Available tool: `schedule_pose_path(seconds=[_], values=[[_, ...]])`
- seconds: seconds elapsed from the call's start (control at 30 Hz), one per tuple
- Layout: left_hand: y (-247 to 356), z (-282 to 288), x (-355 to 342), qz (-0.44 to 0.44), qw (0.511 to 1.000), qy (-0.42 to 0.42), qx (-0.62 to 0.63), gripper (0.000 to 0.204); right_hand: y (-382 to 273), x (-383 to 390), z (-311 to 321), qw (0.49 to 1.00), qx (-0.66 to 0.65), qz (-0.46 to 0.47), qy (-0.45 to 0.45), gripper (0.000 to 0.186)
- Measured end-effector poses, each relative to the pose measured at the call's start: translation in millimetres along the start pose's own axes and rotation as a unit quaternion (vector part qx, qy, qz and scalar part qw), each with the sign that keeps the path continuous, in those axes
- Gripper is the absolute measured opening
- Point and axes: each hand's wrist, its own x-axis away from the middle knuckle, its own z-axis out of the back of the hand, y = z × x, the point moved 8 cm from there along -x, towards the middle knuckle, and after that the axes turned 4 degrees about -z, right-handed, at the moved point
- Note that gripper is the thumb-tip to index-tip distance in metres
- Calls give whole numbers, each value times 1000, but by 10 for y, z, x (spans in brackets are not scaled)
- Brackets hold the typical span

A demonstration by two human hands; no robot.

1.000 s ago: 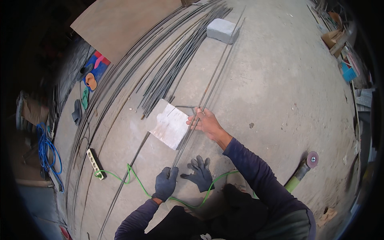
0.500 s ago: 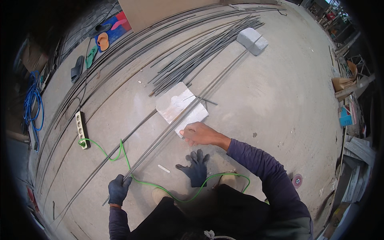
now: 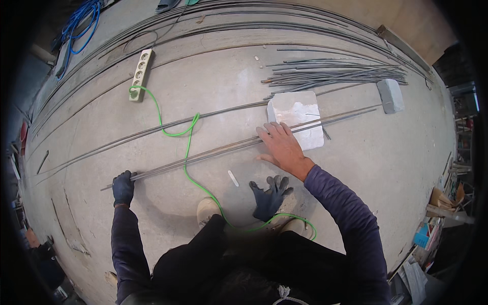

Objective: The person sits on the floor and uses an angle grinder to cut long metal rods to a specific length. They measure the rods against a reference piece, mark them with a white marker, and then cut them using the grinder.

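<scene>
Several long thin metal rods (image 3: 213, 153) run slantwise in front of me. My left hand (image 3: 123, 188), in a dark glove, is closed round their near-left end. Bare, my right hand (image 3: 287, 148) lies across the same rods farther along, fingers stretched over them and thumb apart on the near side. Just beyond it the rods cross a white-topped block (image 3: 300, 109). Their far tips come close to a smaller grey block (image 3: 390, 96). An empty dark glove (image 3: 268, 199) rests on the floor between my hands and feet.
A bundle of shorter rods (image 3: 330, 73) lies behind the blocks. Longer rods (image 3: 229, 26) curve along the far side. From a white power strip (image 3: 141, 75), a green cord (image 3: 187, 152) loops under the held rods to my feet. A small white stick (image 3: 233, 178) lies near the glove.
The view has swung to the right. The held rods have been drawn back toward my left hand, off the smaller block. My right hand has gone from curled fingers to lying over the rods.
</scene>
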Motion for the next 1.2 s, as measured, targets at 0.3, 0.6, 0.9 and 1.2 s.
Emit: schedule_pose_path(seconds=[0.3,0.6,0.9,1.2], values=[[1173,253,-298,-37,993,53,96,22,-74,-357,-886,994,-47,-75,-70,47],[1711,279,-369,-65,977,56,193,40,-19,-428,-810,979,-118,-126,-108,46],[1632,300,-492,-76,972,43,220,45,-482,-697,-1014,973,-145,-147,-104,42],[1662,271,-522,-60,970,15,235,50,-474,-712,-1011,973,-152,-139,-108,38]])
